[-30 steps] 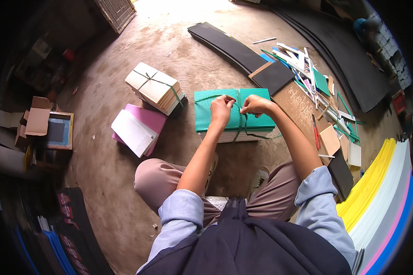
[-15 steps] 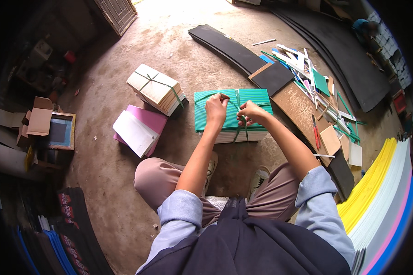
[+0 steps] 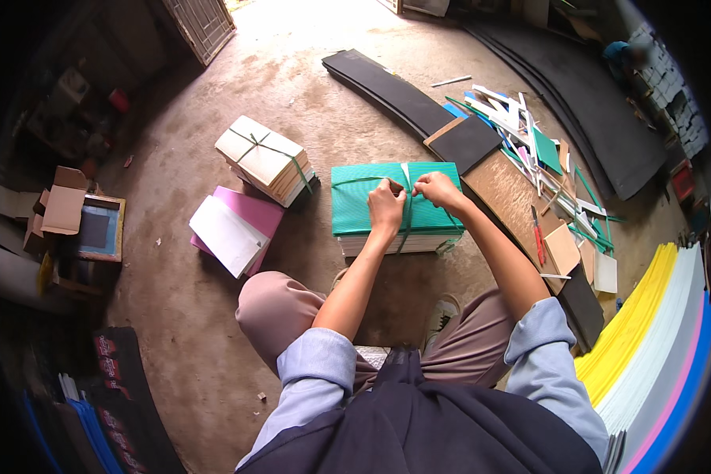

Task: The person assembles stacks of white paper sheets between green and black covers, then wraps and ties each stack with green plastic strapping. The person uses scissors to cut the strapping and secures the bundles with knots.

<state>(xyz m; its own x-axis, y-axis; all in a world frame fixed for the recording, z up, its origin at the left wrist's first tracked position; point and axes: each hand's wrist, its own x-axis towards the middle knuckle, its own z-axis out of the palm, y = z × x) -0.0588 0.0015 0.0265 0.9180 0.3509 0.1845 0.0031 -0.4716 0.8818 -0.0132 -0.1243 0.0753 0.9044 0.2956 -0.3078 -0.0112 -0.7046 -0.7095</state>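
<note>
In front of my knees, a stack of corrugated sheets [image 3: 357, 207] lies on the floor, green on top with pale layers below. A green strap [image 3: 405, 225] runs over the stack, crossing it front to back and side to side. My left hand [image 3: 386, 204] is pinched on the strap near the crossing, at the middle of the stack's top. Close beside it, my right hand [image 3: 438, 191] is also closed, fingertips together on a strap end. The strap hangs down the stack's front side. What lies between the fingertips is small and partly hidden.
Left of the green stack stand a strapped cream stack [image 3: 261, 154] and a loose white and pink pile [image 3: 233, 229]. On the right lie a wooden board [image 3: 509, 201], coloured offcuts [image 3: 521, 126] and a red-handled cutter [image 3: 539, 237]. Yellow sheets [image 3: 628, 316] stand at lower right.
My hands have come closer together over the strap crossing; the left moved right and my right hand rose away from the front edge. The loose end there is no longer dangling the same way.
</note>
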